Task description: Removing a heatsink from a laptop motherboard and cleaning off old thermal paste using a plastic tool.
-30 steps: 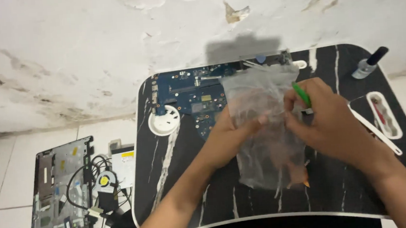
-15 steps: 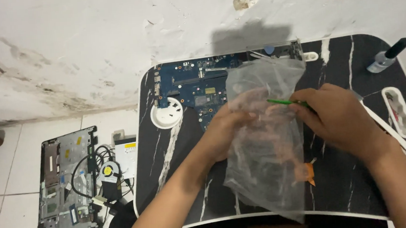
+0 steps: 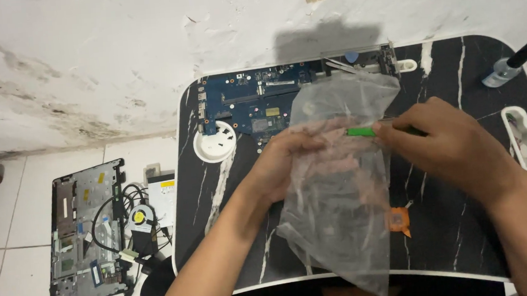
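The left hand [image 3: 280, 165] has its fingers clamped on a clear plastic bag [image 3: 340, 180], held above the black marbled surface [image 3: 455, 239] in front of the blue circuit board [image 3: 254, 102]. The right hand [image 3: 455, 147] pinches a green-handled tool [image 3: 361, 132] at the bag's upper edge, its fingers closed together around it.

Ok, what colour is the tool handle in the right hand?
Bright green handle, pinched by the right hand; clearest in the head view.

A rough white wall [image 3: 115, 59] with dark damp stains and flaking patches is running behind a black marble-look desk [image 3: 467, 226] with a white edge. White floor tiles [image 3: 8, 215] are showing on the left, lit evenly.
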